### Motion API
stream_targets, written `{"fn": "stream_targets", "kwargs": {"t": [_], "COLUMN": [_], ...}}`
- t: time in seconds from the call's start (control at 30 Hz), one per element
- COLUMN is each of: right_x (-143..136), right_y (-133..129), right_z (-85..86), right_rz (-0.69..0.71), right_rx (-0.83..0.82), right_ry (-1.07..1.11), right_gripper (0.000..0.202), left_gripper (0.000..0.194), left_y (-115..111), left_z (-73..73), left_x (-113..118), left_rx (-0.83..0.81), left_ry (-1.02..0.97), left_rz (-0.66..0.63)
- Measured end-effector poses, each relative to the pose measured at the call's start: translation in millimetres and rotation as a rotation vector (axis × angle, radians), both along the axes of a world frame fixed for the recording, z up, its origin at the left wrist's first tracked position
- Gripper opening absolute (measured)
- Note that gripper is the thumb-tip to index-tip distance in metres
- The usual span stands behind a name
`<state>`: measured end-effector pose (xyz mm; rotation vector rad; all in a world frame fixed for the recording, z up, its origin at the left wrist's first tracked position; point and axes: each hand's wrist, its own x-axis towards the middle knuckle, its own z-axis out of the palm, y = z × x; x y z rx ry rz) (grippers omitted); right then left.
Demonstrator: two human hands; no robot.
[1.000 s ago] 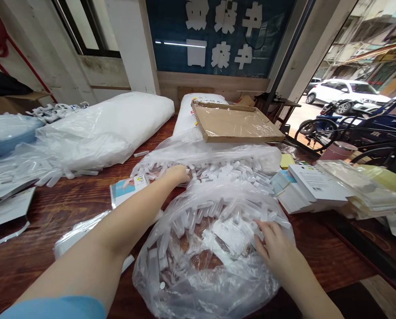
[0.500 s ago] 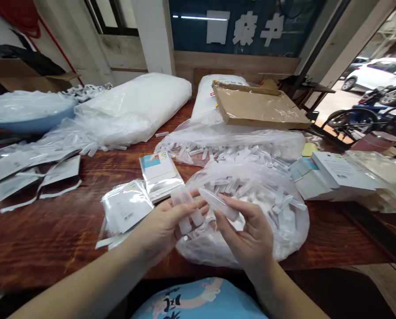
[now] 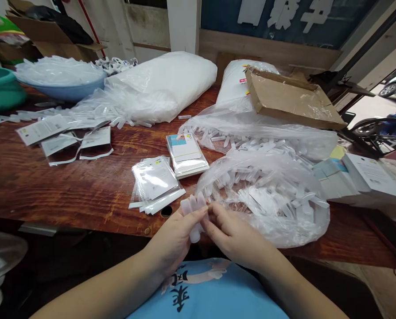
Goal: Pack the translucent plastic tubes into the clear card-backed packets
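Observation:
Close to my body at the table's front edge, my left hand [image 3: 174, 237] is closed around a few translucent white soft plastic sleeves [image 3: 194, 208], their rounded ends fanned upward. My right hand [image 3: 233, 228] meets it from the right, thumb and fingers pinched on the rightmost sleeve; its fingertips partly hide that piece. Beyond my right hand lies an open clear plastic bag [image 3: 304, 230] full of loose pieces of the same sort. Left of it rest flat clear packets with printed cards [image 3: 154, 179] and a stack of similar packets [image 3: 188, 155].
Several card packets [image 3: 41, 128] lie on the left of the wooden table [image 3: 118, 190]. A blue basin [image 3: 75, 91] heaped with pieces stands behind. At the back are a big white sack [image 3: 171, 79] and a shallow cardboard box [image 3: 291, 99]. Cards [image 3: 374, 177] are stacked at right.
My right hand has brought its sleeve left against those in my left hand, and both hands are now together, nearer my body. The view has tilted down and turned left.

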<state>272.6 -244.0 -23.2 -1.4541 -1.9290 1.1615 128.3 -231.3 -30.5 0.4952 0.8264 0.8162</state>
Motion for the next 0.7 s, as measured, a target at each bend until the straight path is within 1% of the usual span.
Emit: {"fn": "stream_targets", "kwargs": {"t": [0.07, 0.17, 0.27, 0.33, 0.43, 0.57, 0.63, 0.7], "right_x": [-2, -8, -19, -27, -38, -47, -49, -50], "right_y": [0, 4, 10, 13, 15, 13, 12, 12], "right_z": [-1.7, -8.5, -17.6, -23.8, -31.4, -35.7, -36.0, -36.3], "right_rz": [0.083, 0.199, 0.243, 0.256, 0.247, 0.138, 0.090, 0.096], "right_rx": [-0.119, -0.298, -0.422, -0.473, -0.511, -0.614, -0.676, -0.744], "right_ry": [0.062, 0.220, 0.360, 0.447, 0.511, 0.548, 0.591, 0.638], "right_gripper": [0.022, 0.028, 0.033, 0.033, 0.025, 0.029, 0.031, 0.030], "left_gripper": [0.029, 0.034, 0.037, 0.037, 0.036, 0.026, 0.024, 0.025], "left_y": [-4, -9, -13, -15, -17, -16, -15, -15], "left_z": [-3.4, -7.4, -10.2, -12.2, -15.7, -19.8, -21.6, -23.5], "left_x": [-5, -13, -20, -24, -30, -35, -35, -36], "left_rx": [-0.033, -0.091, -0.100, -0.081, -0.066, -0.060, -0.059, -0.051], "left_ry": [0.018, 0.044, 0.062, 0.077, 0.073, 0.022, 0.052, 0.118], "left_rz": [-0.011, 0.000, 0.017, 0.042, 0.061, 0.038, 0.051, 0.016]}}
